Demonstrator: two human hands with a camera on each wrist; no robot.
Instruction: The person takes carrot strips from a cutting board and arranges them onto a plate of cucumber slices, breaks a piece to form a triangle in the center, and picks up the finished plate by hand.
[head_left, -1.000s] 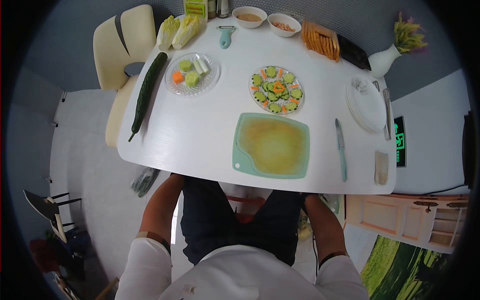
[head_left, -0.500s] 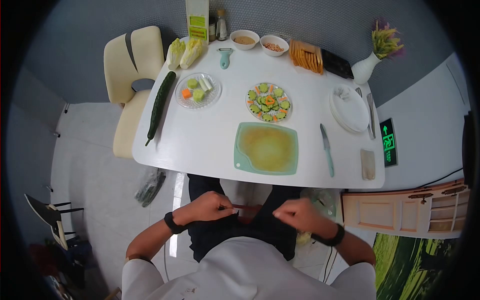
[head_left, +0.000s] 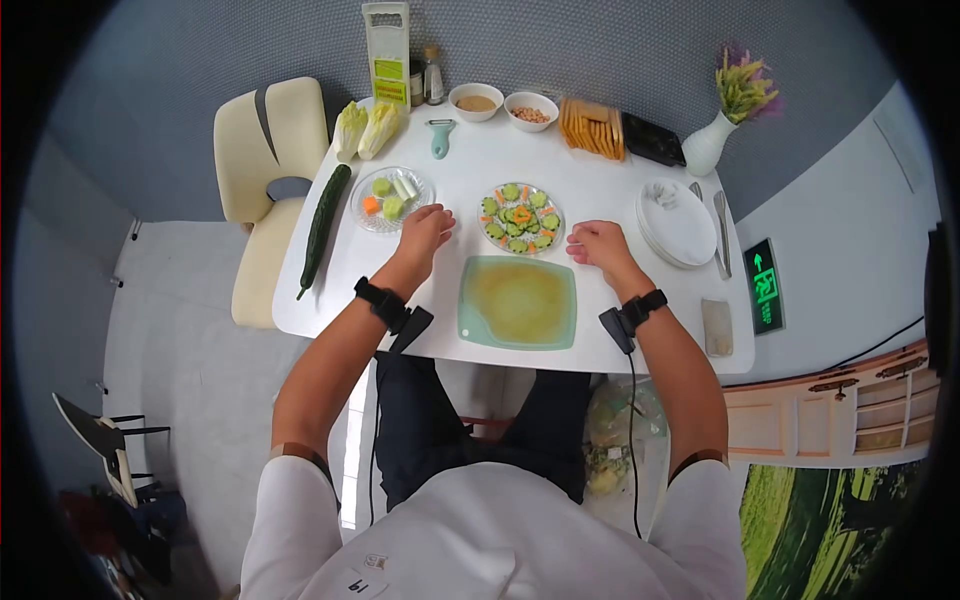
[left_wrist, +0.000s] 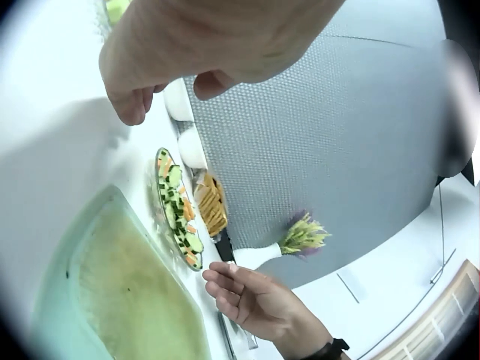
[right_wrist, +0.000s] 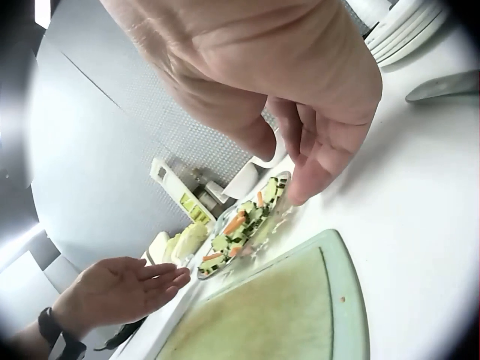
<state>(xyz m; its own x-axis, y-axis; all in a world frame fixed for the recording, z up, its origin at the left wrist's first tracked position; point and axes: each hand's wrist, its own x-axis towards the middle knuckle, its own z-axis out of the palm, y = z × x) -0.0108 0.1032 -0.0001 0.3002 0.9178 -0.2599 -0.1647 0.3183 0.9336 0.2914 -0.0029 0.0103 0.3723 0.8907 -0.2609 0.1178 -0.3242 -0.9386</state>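
Both hands reach over the table, holding nothing, on either side of a glass plate (head_left: 482,226) of cucumber slices (head_left: 511,191) and carrot pieces (head_left: 521,215). My left hand (head_left: 425,238) hangs with relaxed fingers just right of another glass plate (head_left: 357,212), which carries an orange cube, green chunks and pale stalks. My right hand (head_left: 603,248), fingers loosely bent, is at the right of the cucumber plate. Between the forearms lies a stained green cutting board (head_left: 517,303). The knife (right_wrist: 442,88) shows in the right wrist view; in the head view the right arm hides it.
A long cucumber (head_left: 324,230) lies at the left edge, cabbage pieces (head_left: 378,130) and a peeler (head_left: 440,140) behind. Bowls (head_left: 476,103), bread slices (head_left: 592,130) and a vase (head_left: 709,145) line the back. Stacked white plates (head_left: 690,235) stand right, near a folded cloth (head_left: 717,328).
Both hands have come up from below the table edge, over the lap, and forward to either side of the cucumber plate. The head view has tilted up. The tabletop items have stayed put.
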